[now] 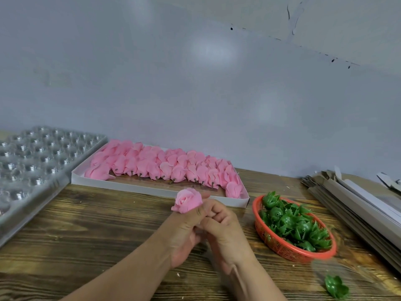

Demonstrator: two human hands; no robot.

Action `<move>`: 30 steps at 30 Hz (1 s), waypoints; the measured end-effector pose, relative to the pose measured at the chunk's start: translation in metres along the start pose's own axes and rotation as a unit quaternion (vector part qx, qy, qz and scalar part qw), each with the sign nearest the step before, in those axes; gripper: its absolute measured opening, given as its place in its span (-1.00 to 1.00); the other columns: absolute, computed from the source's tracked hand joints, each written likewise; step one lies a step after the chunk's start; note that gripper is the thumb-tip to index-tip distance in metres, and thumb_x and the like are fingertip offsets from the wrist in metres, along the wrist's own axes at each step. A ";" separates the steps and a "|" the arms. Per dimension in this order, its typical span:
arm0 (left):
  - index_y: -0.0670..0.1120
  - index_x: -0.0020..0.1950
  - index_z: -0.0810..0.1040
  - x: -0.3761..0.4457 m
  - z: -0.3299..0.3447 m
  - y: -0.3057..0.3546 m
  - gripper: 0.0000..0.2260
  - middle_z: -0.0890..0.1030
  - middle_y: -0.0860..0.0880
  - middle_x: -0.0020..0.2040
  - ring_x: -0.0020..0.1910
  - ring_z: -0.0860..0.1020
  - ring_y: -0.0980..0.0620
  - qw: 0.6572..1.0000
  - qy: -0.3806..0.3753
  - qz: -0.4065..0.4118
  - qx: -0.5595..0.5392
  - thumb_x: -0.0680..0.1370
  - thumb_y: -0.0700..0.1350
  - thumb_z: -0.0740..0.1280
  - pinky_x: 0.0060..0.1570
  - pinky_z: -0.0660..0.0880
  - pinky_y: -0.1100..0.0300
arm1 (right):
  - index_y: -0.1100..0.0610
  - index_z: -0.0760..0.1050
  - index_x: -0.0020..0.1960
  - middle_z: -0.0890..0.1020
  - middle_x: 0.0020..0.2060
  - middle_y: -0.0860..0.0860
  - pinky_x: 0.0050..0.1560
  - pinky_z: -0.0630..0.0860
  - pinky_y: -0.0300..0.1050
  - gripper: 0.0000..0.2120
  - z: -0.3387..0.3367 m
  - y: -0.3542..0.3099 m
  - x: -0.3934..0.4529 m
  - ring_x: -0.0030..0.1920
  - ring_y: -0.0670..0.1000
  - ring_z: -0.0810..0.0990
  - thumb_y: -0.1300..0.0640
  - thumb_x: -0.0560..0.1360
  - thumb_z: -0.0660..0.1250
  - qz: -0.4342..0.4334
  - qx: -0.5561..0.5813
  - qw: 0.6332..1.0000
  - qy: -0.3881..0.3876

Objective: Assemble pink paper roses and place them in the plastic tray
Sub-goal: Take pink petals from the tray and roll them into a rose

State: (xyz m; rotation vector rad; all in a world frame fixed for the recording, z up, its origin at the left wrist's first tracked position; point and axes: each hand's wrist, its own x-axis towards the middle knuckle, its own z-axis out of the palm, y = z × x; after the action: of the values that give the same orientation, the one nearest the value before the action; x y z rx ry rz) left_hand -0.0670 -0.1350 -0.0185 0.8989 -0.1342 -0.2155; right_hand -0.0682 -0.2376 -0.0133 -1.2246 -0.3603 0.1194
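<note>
Over the counter (86, 224), the left hand (184, 231) holds a pink rose (187, 200) up tight so the curled right hand (221, 227) can work underneath.

A pink paper rose (188, 200) sits upright, held above the table; the clear plastic tray (39, 168) lies far left.

Left of your hands (204, 231) the dark wooden tabletop (86, 224) lies bare up to the clear plastic cavity tray (32, 166). Ahead, the white cardboard box (152, 189) blocks you; right, the red mesh basket (290, 250) and one loose green plastic calyx (336, 286).
</note>
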 end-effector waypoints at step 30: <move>-0.26 -0.04 0.65 0.004 0.008 0.009 -0.66 0.64 -0.17 -0.22 -0.23 0.63 -0.05 0.987 0.126 -0.054 -0.084 0.29 -0.07 0.45 -0.01 0.57 0.05 | 0.15 0.52 -0.22 0.44 -0.48 -0.07 -0.37 0.31 -0.28 -0.89 0.012 0.006 -0.004 -0.42 -0.16 0.35 0.30 0.34 0.42 -0.132 -0.341 0.926 0.090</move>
State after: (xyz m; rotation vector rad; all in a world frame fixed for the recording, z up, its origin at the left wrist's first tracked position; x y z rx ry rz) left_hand -0.0638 -0.1369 -0.0065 0.7581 0.1665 -0.2089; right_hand -0.0754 -0.2259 -0.0160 -1.8422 -0.4183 -0.3829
